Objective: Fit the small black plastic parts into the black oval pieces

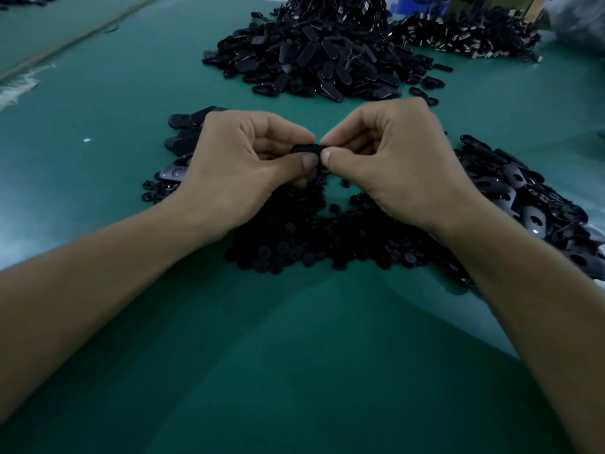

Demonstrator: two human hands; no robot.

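Both hands meet over the middle of the green bench (98, 132). Each pinches one end of a single black plastic piece (306, 148) between thumb and curled forefinger. The left hand (248, 172) grasps its left end and the right hand (393, 165) its right end, with the thumbnails almost touching beneath it. The piece is held above a flat heap of small black round plastic parts (311, 240) that spreads under both wrists. A pile of black oval plastic pieces (523, 198) lies just beside the right hand on its outer side. A smaller cluster of the same ovals (183, 132) shows behind the left hand. Further back rises a tall mound of black ovals (311, 57), with another dark heap (468, 34) to its right.

Only a thin strip of the held piece shows between the fingertips. Its shape, and whether a small part sits in it, cannot be made out. The tall mound's top and the right-hand pile's outer edge are cut off by the frame.
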